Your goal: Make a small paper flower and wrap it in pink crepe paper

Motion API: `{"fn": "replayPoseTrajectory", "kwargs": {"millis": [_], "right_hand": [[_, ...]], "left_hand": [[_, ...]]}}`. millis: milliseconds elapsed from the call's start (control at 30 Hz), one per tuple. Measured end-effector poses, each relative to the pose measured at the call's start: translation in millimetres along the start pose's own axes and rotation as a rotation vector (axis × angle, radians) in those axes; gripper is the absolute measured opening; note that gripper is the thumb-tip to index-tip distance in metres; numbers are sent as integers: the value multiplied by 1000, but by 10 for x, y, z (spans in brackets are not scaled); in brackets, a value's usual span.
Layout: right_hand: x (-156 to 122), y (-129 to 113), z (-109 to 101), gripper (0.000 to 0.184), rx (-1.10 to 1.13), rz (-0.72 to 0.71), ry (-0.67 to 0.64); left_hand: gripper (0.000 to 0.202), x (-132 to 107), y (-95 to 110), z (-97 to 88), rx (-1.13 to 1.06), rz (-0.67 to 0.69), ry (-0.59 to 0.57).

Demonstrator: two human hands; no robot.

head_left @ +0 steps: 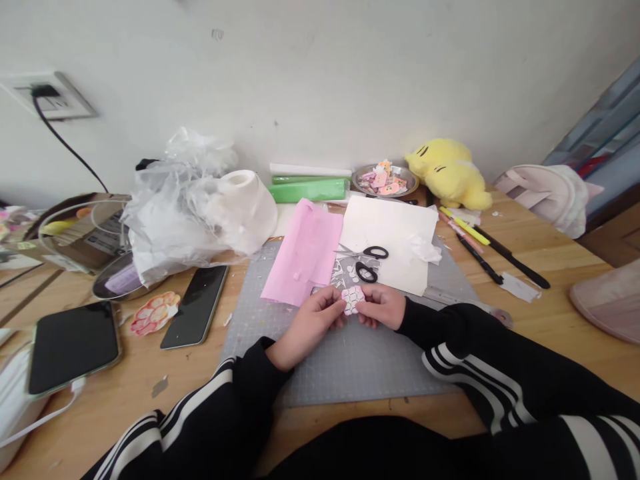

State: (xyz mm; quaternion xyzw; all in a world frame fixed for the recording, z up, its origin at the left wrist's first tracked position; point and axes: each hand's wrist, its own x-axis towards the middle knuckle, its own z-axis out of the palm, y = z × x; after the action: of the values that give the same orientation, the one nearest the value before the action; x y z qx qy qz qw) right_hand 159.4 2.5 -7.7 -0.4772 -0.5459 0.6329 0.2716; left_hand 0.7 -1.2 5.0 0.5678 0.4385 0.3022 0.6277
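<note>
Between my two hands is a small paper cutout [353, 300], white and pink with dark outlines like a flower. My left hand [321, 313] pinches its left edge between thumb and fingers. On the right edge, my right hand [380, 306] grips it the same way. Both hands are above the grey cutting mat [345, 373]. Just beyond them lie scissors with black handles [367, 271], their blades pointing left. Cut paper scraps [343, 272] lie by the scissors. A pink sheet [303, 257] is at the left and a cream sheet [395, 230] at the right.
Two phones [195, 307] [75, 348] and a painted paper flower [155, 313] lie at left, near plastic bags [165, 213] and a paper roll [250, 210]. Behind stand a metal dish of cutouts [360, 180] and a yellow plush toy [447, 172]. Pens [473, 230] and a metal ruler [450, 300] lie right.
</note>
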Motion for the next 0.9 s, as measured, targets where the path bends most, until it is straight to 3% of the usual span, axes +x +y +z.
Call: {"fn": "replayPoseTrajectory", "kwargs": {"millis": [367, 900], "right_hand": [[23, 37, 6, 17, 50, -30, 41], [-15, -21, 10, 15, -5, 8, 31]], "left_hand": [[16, -1, 28, 7, 1, -11, -40], [17, 0, 12, 9, 8, -8, -27]]}}
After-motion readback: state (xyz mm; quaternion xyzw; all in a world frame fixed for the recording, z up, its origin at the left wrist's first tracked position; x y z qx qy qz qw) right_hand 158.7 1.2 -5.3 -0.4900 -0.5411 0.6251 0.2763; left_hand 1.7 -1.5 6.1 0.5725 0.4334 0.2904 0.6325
